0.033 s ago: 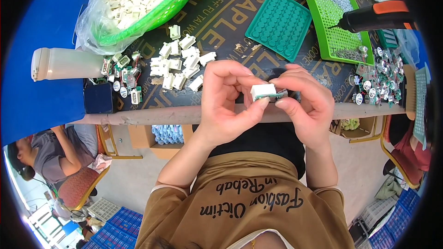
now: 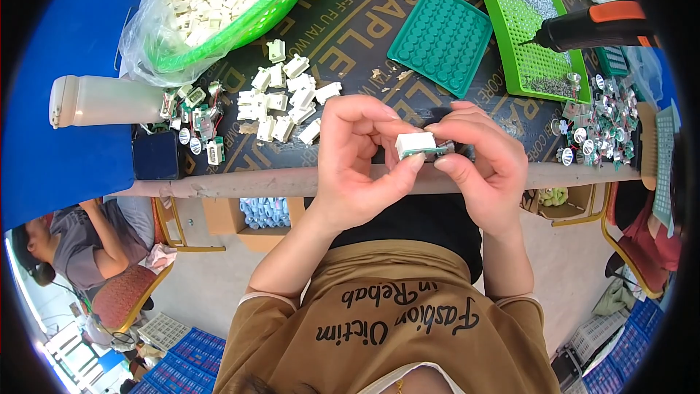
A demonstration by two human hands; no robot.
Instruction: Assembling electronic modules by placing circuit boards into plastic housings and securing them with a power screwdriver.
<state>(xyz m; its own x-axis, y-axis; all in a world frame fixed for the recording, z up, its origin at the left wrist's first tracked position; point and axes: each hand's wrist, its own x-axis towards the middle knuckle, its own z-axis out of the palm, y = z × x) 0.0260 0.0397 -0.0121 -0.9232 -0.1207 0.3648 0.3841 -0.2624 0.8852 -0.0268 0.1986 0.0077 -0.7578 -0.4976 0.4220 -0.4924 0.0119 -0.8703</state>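
Fingers (image 2: 415,164) of both hands were pinched on one small white plastic block with a dark metal part on its right end (image 2: 421,144), held over the near table edge. Left hand (image 2: 361,164): thumb under the block, forefinger curled over the top, pressed tight. Right hand (image 2: 481,164): thumb and forefinger closed on the metal end, other fingers folded behind. Whether the two parts were fully seated together, I couldn't tell.

Around it on the dark printed table mat (image 2: 350,51):
- loose heap of white plastic housings (image 2: 284,98), just left of the left hand
- green plastic basket lined with a clear bag, full of the same white pieces (image 2: 219,0), far left
- small metal-and-white parts (image 2: 193,120) beside a white plastic bottle lying on its side (image 2: 102,100)
- dark teal square tray with round sockets (image 2: 441,40), behind the hands
- bright green perforated tray holding small screws (image 2: 521,18), with an orange-and-black electric screwdriver (image 2: 590,27) lying across it
- pile of shiny round metal pieces (image 2: 601,124), right of the right hand

Another person in a grey shirt (image 2: 80,244) sat lower left, well apart.
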